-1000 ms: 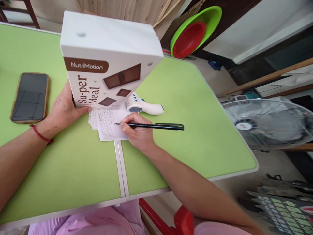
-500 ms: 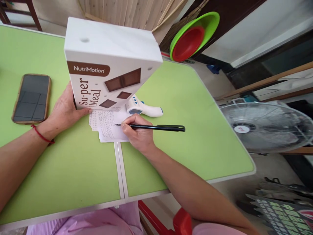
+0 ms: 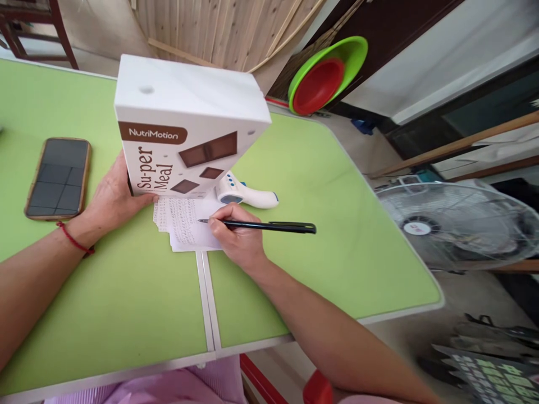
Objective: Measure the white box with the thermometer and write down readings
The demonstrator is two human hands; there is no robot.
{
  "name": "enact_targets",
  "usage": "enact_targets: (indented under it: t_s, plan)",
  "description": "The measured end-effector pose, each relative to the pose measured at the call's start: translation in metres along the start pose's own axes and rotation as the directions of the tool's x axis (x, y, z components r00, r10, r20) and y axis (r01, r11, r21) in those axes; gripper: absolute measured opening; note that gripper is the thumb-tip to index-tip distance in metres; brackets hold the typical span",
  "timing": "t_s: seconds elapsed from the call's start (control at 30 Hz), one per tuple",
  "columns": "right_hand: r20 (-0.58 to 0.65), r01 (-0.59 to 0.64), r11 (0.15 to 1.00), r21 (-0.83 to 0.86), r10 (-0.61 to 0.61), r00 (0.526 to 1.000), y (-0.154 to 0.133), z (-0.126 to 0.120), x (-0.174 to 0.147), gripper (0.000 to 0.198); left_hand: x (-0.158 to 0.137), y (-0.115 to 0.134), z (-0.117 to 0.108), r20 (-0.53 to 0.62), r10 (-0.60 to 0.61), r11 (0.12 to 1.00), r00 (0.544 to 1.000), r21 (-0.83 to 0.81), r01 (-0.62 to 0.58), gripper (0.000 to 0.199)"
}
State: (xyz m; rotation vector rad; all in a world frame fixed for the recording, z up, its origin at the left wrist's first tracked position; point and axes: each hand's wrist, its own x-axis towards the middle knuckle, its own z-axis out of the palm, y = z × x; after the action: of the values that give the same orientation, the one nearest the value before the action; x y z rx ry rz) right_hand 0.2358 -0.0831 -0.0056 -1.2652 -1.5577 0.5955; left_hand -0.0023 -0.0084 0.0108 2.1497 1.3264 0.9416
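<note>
A black pen (image 3: 278,226) is pinched in my right hand (image 3: 240,235), its tip at the handwritten lines on the sheets of paper (image 3: 182,238). The white NutriMotion box (image 3: 193,90) stands upright over the far part of these sheets. My left hand (image 3: 113,188) grips the box at its lower left, thumb along the bottom front edge and the other fingers hidden behind it. Close to the box's lower right lies a white infrared thermometer (image 3: 256,197) with blue buttons.
On the green table (image 3: 328,196), a smartphone (image 3: 59,178) lies left of my left hand. Beyond the table are a green basin (image 3: 357,53) with a red basin (image 3: 318,87) in it. A fan (image 3: 458,224) stands off the right edge.
The whole view has shifted, so the box and table sit slightly lower in the picture. Both hands keep their holds, and the pen tip stays near the same place on the paper.
</note>
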Motion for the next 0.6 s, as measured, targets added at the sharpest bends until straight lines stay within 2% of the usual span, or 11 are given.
enact_targets:
  t_s: [0.1,0.27,0.4,0.5,0.6]
  plan:
    - [-0.004,-0.010,1.000,-0.003,0.010,1.000,-0.001,0.000,0.000,0.011,0.000,-0.001,0.001,-0.010,0.017,1.000,1.000,-0.006,-0.017,0.050]
    - [-0.011,-0.027,0.999,0.033,0.028,1.000,-0.002,0.000,-0.001,0.011,0.000,-0.002,0.001,-0.008,-0.024,1.000,1.000,0.013,0.024,0.053]
    - [0.003,-0.005,0.999,0.033,0.005,1.000,-0.002,0.000,-0.001,0.010,0.000,-0.002,0.000,-0.003,0.004,1.000,1.000,0.004,-0.004,0.051]
    - [0.012,0.098,0.995,-0.009,-0.098,0.995,-0.005,-0.003,-0.003,0.005,0.000,-0.002,0.000,0.000,0.002,1.000,1.000,0.005,-0.002,0.052]
    - [-0.053,0.318,0.947,-0.056,-0.321,0.946,-0.012,-0.010,-0.004,0.010,0.000,-0.001,0.000,0.003,-0.025,1.000,1.000,0.018,0.024,0.054]
